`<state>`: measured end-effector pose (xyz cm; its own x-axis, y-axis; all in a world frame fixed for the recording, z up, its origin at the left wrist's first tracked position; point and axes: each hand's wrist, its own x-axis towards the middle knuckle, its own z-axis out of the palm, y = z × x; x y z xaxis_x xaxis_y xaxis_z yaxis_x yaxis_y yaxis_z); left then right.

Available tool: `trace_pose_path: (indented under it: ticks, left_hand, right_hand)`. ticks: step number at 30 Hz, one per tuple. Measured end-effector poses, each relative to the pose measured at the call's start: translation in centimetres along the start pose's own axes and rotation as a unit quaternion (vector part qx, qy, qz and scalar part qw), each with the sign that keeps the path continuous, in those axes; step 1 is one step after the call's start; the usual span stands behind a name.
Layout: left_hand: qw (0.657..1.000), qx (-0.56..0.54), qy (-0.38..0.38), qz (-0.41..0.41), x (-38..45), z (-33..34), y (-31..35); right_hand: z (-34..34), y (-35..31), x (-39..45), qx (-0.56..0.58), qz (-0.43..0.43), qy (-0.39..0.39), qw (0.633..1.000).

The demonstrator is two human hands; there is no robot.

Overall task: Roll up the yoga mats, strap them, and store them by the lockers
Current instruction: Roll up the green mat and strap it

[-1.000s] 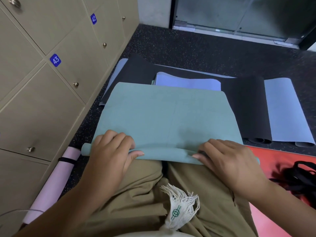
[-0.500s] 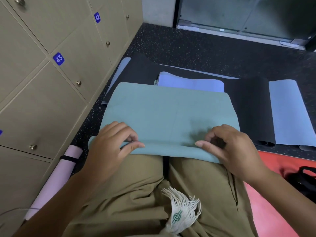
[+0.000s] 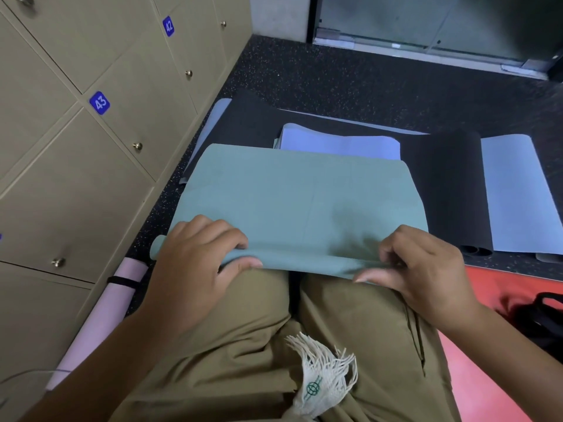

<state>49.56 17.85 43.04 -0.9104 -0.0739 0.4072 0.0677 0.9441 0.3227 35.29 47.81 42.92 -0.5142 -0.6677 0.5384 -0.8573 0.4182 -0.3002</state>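
A teal yoga mat [image 3: 304, 196] lies flat on the floor in front of my knees, its near edge curled into a thin roll. My left hand [image 3: 195, 263] grips the left part of that roll, fingers over the top and thumb underneath. My right hand [image 3: 423, 269] pinches the right part of the roll with curled fingers and thumb. A pink rolled mat [image 3: 100, 321] with a black strap [image 3: 122, 281] round it lies along the base of the lockers [image 3: 76, 166] at the left.
Beyond the teal mat lie a lavender mat [image 3: 341, 143], a black mat [image 3: 444, 190] and a light blue mat [image 3: 515, 196], partly rolled at their near ends. A red mat [image 3: 493, 376] with black straps [image 3: 545, 321] on it is at my right. A glass door [image 3: 426, 22] stands at the back.
Both hands have rolled the teal mat's near edge forward, and the roll sits a little farther from my knees. My right hand's fingers have curled tighter over the roll.
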Motion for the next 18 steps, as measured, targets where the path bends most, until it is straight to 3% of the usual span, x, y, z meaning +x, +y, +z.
trace_pose_path:
  ticks: [4,12,18]
  left_hand:
    - [0.998,-0.026,-0.013,-0.054,0.3,0.2,0.4]
    - [0.975,-0.131,-0.061,-0.169,2.0,0.0,0.1]
    - [0.992,-0.047,-0.010,-0.115,2.7,0.4,1.0]
  right_hand:
    - [-0.3,-0.1,-0.1,-0.083,-0.063,-0.003,0.995]
    - [-0.2,-1.2,-1.2,-0.091,0.011,-0.047,0.995]
    - [-0.2,-0.1,-0.2,-0.006,0.075,-0.059,0.995]
